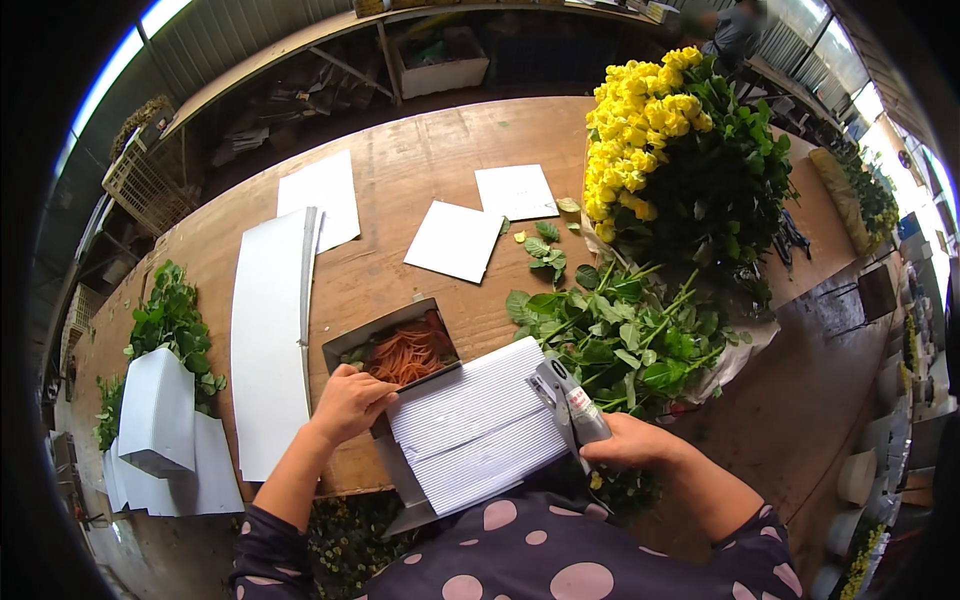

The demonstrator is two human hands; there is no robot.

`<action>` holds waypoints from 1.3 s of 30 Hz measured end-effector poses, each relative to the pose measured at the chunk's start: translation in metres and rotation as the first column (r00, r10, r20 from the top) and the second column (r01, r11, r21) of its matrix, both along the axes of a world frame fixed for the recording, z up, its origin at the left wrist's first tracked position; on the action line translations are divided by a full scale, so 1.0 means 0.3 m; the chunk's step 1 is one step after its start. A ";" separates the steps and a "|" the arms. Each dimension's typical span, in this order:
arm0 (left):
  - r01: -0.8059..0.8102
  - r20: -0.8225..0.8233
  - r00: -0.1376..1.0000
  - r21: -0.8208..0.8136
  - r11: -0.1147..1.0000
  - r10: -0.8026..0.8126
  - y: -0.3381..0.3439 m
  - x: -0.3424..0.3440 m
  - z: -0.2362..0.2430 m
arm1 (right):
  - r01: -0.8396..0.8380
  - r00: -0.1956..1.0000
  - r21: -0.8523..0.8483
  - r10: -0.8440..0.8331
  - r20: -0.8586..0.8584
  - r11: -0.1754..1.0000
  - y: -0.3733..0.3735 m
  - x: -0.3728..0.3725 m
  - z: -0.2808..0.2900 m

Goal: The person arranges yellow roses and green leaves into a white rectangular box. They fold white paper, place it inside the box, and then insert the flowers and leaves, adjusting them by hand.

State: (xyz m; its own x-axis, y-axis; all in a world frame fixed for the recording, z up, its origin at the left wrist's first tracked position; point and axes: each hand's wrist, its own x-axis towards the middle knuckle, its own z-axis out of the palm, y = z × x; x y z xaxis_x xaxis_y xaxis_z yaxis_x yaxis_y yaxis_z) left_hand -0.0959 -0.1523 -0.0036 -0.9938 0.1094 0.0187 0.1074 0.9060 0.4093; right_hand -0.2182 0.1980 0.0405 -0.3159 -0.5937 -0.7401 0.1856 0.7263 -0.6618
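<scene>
A grey stapler (pixel 572 398) slants across the right edge of a white ribbed sheet (pixel 470 400) with a crosswise seam.

The left fingers (pixel 373 391) have a lane over the worktop (pixel 372 272) between the stacked white boards (pixel 268 350) and two small white cards (pixel 453 241) (both lying flat), but the open dark box (pixel 376 333) stands just ahead, and rightward leafy stems (pixel 638 340) and massed yellow roses (pixel 635 125) crowd the way.
</scene>
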 end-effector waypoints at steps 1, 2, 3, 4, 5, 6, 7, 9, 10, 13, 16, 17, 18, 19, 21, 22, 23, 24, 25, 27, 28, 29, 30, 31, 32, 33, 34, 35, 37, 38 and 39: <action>-0.001 0.022 1.000 0.000 1.000 0.001 -0.001 -0.005 0.009 | -0.019 0.999 0.014 0.019 0.035 1.000 0.006 -0.019 0.017; -0.024 0.203 0.978 -0.073 0.997 0.038 -0.005 -0.016 0.026 | -0.152 0.979 -0.130 0.130 -0.159 0.980 0.029 -0.041 -0.009; -0.022 0.214 0.976 -0.093 0.995 0.041 0.010 -0.038 0.054 | -0.301 0.910 -0.241 0.202 -0.363 0.923 0.059 -0.063 -0.028; -0.030 0.231 0.971 -0.118 0.993 0.057 0.037 -0.058 0.076 | -0.393 0.843 -0.172 0.279 -0.461 0.904 0.053 -0.097 0.013; -0.037 0.249 0.966 -0.143 0.989 0.072 0.072 -0.086 0.097 | -0.402 0.806 0.067 0.388 -0.447 0.913 0.030 -0.134 0.073; -0.057 0.247 0.965 -0.126 0.990 0.087 0.133 -0.140 0.116 | -0.361 0.723 0.175 0.393 -0.567 0.916 0.016 -0.173 0.076; -0.068 0.189 0.979 -0.068 0.995 0.080 0.197 -0.182 0.115 | -0.305 0.616 0.273 0.408 -0.674 0.912 0.002 -0.204 0.079; -0.063 0.215 0.975 0.053 0.997 0.050 0.293 -0.294 0.063 | -0.170 0.288 0.374 0.409 -0.866 0.912 -0.041 -0.276 0.011; -0.058 0.291 0.956 0.042 0.997 0.043 0.327 -0.343 0.050 | -0.179 0.180 0.482 0.510 -0.841 0.858 -0.066 -0.319 -0.035; -0.168 0.609 0.792 0.155 0.973 0.040 0.360 -0.459 -0.017 | -0.293 0.079 0.721 0.767 -0.636 0.628 -0.121 -0.335 -0.107; -0.186 0.571 0.816 0.115 0.976 0.088 0.364 -0.475 -0.061 | -0.404 -0.069 0.737 0.785 -0.616 0.543 -0.125 -0.378 -0.103; -0.211 0.566 0.815 0.084 0.974 0.127 0.372 -0.474 -0.075 | -0.406 -0.147 0.741 0.762 -0.631 0.535 -0.125 -0.398 -0.105; -0.238 0.554 0.815 0.051 0.970 0.171 0.379 -0.474 -0.077 | -0.407 -0.120 0.710 0.736 -0.666 0.575 -0.124 -0.427 -0.108; -0.267 0.541 0.813 0.018 0.964 0.215 0.385 -0.472 -0.080 | -0.397 -0.165 0.666 0.665 -0.729 0.631 -0.115 -0.455 -0.104; -0.313 0.536 0.801 -0.005 0.950 0.267 0.394 -0.465 -0.083 | -0.464 -0.271 0.617 0.562 -0.782 0.635 -0.103 -0.508 -0.091; -0.320 0.539 0.795 -0.020 0.947 0.279 0.398 -0.464 -0.077 | -0.494 -0.258 0.571 0.516 -0.817 0.656 -0.105 -0.516 -0.090; -0.327 0.542 0.787 -0.035 0.944 0.293 0.401 -0.461 -0.071 | -0.527 -0.251 0.539 0.485 -0.838 0.658 -0.112 -0.518 -0.100; -0.327 0.537 0.788 -0.047 0.944 0.300 0.407 -0.465 -0.067 | -0.555 -0.244 0.507 0.454 -0.857 0.659 -0.125 -0.517 -0.108; -0.328 0.532 0.789 -0.060 0.943 0.308 0.412 -0.469 -0.062 | -0.584 -0.236 0.475 0.423 -0.875 0.658 -0.140 -0.516 -0.114; -0.333 0.525 0.787 -0.083 0.939 0.325 0.419 -0.469 -0.058 | -0.621 -0.269 0.535 0.486 -0.832 0.573 -0.167 -0.517 -0.110; -0.336 0.523 0.784 -0.093 0.937 0.333 0.420 -0.469 -0.058 | -0.629 -0.282 0.569 0.527 -0.802 0.530 -0.183 -0.527 -0.098; -0.339 0.522 0.782 -0.103 0.935 0.341 0.419 -0.467 -0.057 | -0.636 -0.296 0.601 0.566 -0.769 0.484 -0.200 -0.536 -0.086; -0.339 0.520 0.782 -0.109 0.935 0.344 0.419 -0.469 -0.054 | -0.657 -0.313 0.599 0.556 -0.770 0.459 -0.211 -0.541 -0.073; -0.338 0.518 0.782 -0.114 0.934 0.346 0.419 -0.469 -0.052 | -0.666 -0.355 0.625 0.565 -0.745 0.406 -0.226 -0.546 -0.059; -0.337 0.516 0.783 -0.119 0.934 0.348 0.419 -0.467 -0.052 | -0.679 -0.382 0.646 0.585 -0.716 0.348 -0.242 -0.546 -0.047; -0.342 0.509 0.785 -0.118 0.932 0.352 0.420 -0.469 -0.053 | -0.686 -0.411 0.667 0.601 -0.686 0.292 -0.259 -0.546 -0.032; -0.346 0.503 0.788 -0.116 0.931 0.356 0.422 -0.469 -0.053 | -0.694 -0.425 0.668 0.595 -0.683 0.271 -0.275 -0.544 -0.032; -0.349 0.497 0.790 -0.114 0.930 0.358 0.425 -0.469 -0.054 | -0.701 -0.438 0.668 0.588 -0.680 0.250 -0.289 -0.541 -0.036; -0.352 0.501 0.788 -0.112 0.929 0.358 0.427 -0.471 -0.056 | -0.721 -0.422 0.647 0.583 -0.694 0.249 -0.306 -0.554 -0.054; -0.350 0.503 0.787 -0.111 0.930 0.356 0.428 -0.473 -0.058 | -0.732 -0.391 0.625 0.586 -0.710 0.270 -0.309 -0.565 -0.070; -0.349 0.522 0.775 -0.117 0.930 0.357 0.428 -0.477 -0.058 | -0.740 -0.357 0.605 0.590 -0.724 0.294 -0.308 -0.575 -0.086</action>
State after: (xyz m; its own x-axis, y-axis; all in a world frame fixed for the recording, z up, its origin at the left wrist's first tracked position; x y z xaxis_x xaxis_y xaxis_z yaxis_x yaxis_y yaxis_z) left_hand -0.2391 -0.0240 -0.0210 -0.8178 -0.2543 -0.5162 -0.4489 0.8431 0.2959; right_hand -0.3908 0.1055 0.0147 0.1305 -0.9173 -0.3762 -0.9810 -0.1745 0.0852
